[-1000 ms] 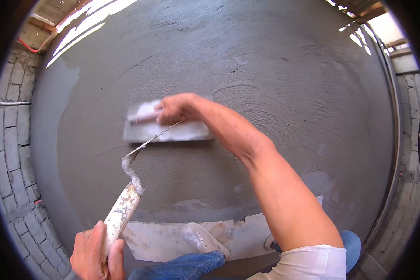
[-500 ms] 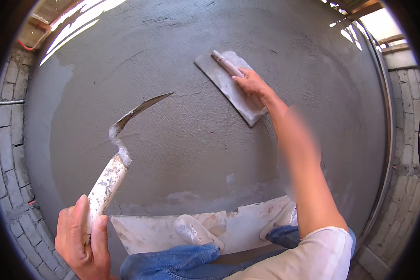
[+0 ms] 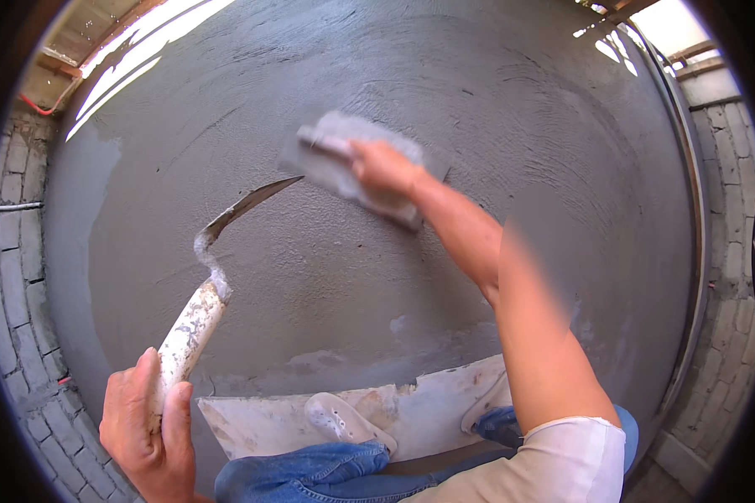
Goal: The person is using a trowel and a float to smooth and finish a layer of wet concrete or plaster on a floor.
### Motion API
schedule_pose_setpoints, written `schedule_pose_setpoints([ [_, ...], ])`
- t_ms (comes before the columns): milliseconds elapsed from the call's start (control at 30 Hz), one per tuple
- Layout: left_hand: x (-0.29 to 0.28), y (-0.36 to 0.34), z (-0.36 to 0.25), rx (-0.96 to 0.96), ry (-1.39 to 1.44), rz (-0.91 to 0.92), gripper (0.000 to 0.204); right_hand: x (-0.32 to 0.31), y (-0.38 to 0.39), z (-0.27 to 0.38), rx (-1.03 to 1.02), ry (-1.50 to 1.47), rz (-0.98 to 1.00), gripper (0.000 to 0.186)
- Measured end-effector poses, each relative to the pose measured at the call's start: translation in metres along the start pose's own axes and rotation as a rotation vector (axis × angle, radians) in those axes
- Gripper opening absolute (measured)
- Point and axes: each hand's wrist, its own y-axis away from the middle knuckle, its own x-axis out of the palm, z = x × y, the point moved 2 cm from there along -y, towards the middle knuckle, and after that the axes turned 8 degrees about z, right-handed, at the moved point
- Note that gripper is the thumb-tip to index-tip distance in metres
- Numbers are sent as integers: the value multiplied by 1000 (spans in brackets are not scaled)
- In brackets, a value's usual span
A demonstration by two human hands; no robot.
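While the grey plastered wall (image 3: 495,277) fills the view, the float (image 3: 352,163) has swept from 1 o'clock back to 12 o'clock since half a second ago, so smoothing continues. Right hand (image 3: 382,168) stays clamped on its handle; left hand (image 3: 147,419), at 7 o'clock, grips the trowel (image 3: 201,302), blade raised off the wall

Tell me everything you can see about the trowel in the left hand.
The trowel has a thick pale handle smeared with grey mortar, a bent metal neck caked with mortar, and a thin pointed blade seen nearly edge-on. The left hand grips the handle's lower end. It slants up to the right, tip toward the plastered wall; whether it touches is unclear.
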Motion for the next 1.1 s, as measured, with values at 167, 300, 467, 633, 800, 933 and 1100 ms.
schedule_pose_setpoints([
  [167,-2,-6,-5,3,28,12,31,-66,14,-108,357,-165,-473,37],
  [300,-3,-10,-3,39,15,33,30,-90,104,-199,600,-144,-685,35],
  [467,3,-11,6,-2,43,32,30,-84,117,-184,457,-847,-690,16],
  [633,8,-16,6,57,2,39,31,-95,19,-138,378,-694,-517,38],
  [800,2,-21,-3,57,-12,75,31,-46,-42,-31,165,-372,-198,45],
  [933,5,-22,-1,41,-21,58,31,36,-4,52,75,-178,400,43],
  [1100,0,-15,7,48,20,-7,29,68,81,74,-295,-149,552,44],
])
